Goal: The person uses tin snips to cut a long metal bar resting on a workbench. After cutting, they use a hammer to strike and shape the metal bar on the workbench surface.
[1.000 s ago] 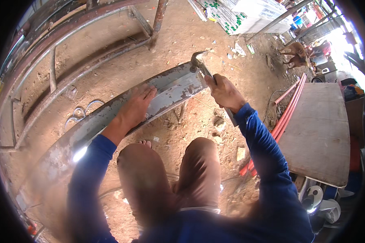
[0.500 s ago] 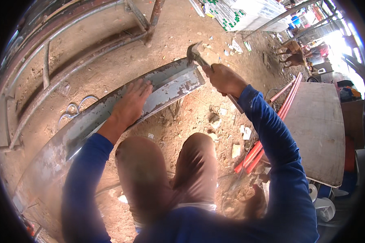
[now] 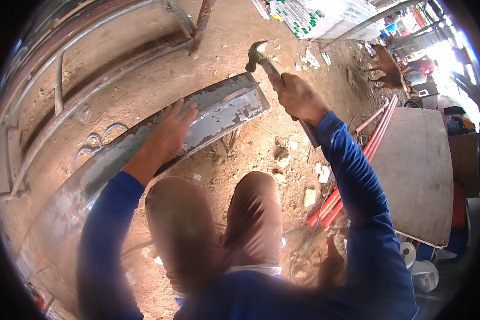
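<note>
My left hand (image 3: 167,132) lies with fingers stretched out on a long grey steel beam (image 3: 230,118), which has ridged sides and flaking paint. The beam runs from the lower left to its cut end near the top centre. Wrapped around the handle of a claw hammer (image 3: 259,55) is my right hand (image 3: 298,98). The hammer head is just beyond the beam's far end, close to its upper corner; whether they touch I cannot tell. A support under the beam is partly hidden.
Rusty metal framing (image 3: 58,85) stands at the left. Red pipes (image 3: 333,205) and a large grey board (image 3: 416,170) lie to the right. Stacked white panels (image 3: 341,18) sit at the back. A brown four-legged animal (image 3: 388,66) stands far right. A blue hose loop (image 3: 93,143) lies beyond the beam.
The hammer head has risen slightly, away from me, and its handle has tilted a little. My left hand stays on the beam, shifted slightly left.
</note>
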A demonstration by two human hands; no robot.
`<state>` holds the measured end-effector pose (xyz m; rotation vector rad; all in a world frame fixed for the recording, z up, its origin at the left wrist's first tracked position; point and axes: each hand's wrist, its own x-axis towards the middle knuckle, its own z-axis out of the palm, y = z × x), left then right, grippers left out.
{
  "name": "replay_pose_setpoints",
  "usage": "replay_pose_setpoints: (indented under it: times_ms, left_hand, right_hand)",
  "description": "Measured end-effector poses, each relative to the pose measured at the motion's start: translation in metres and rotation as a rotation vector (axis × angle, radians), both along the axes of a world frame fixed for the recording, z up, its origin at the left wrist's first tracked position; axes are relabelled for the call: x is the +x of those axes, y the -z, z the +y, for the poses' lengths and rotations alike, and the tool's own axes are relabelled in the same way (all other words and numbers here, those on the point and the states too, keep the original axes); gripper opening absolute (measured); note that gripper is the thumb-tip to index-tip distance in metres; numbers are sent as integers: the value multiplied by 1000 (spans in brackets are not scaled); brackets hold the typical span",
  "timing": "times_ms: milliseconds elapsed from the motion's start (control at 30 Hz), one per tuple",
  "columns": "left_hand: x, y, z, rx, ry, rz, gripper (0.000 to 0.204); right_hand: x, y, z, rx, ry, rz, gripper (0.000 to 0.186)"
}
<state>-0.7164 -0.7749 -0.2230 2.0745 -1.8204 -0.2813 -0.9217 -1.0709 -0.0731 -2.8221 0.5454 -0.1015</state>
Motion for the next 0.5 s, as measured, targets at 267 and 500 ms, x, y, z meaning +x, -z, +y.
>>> replay_pose_setpoints:
  times_ms: [267,500]
  left_hand:
    - [3,-7,-2,44,18,-11,82]
    - [4,6,0,19,15,-71,85]
  right_hand:
    - [6,-4,4,367,365,358,51]
    - [8,-16,4,356,349,109,65]
